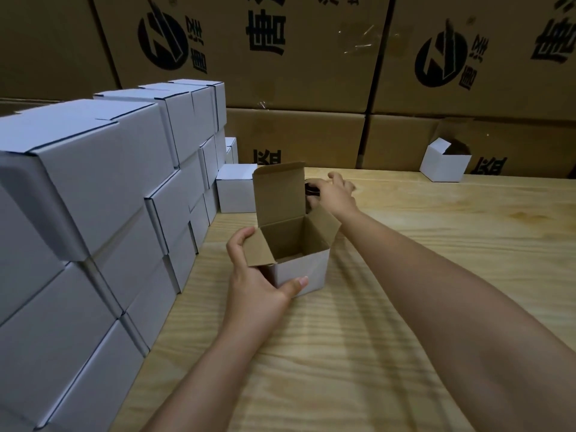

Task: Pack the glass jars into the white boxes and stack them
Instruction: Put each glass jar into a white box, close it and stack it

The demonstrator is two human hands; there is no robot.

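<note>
Closed white cardboard boxes (93,198) stood stacked along the left of the pale wooden counter (405,275). At its middle an open, empty white cardboard box (302,269) was steadied for loading by the left hand (258,272) clasping its near corner. Behind the raised lid (277,191), the right hand (338,193) gripped a dark-lidded glass jar (311,187), half hidden.

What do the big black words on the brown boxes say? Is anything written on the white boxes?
Upper brown cartons: big black Chinese characters, upside down and partly cut off; I cannot read them.
Round black logo: small characters beside it, too blurred to read.
Lower brown cartons: characters half hidden by the table; unreadable.
Stacked white boxes and open white box: no writing.
</note>
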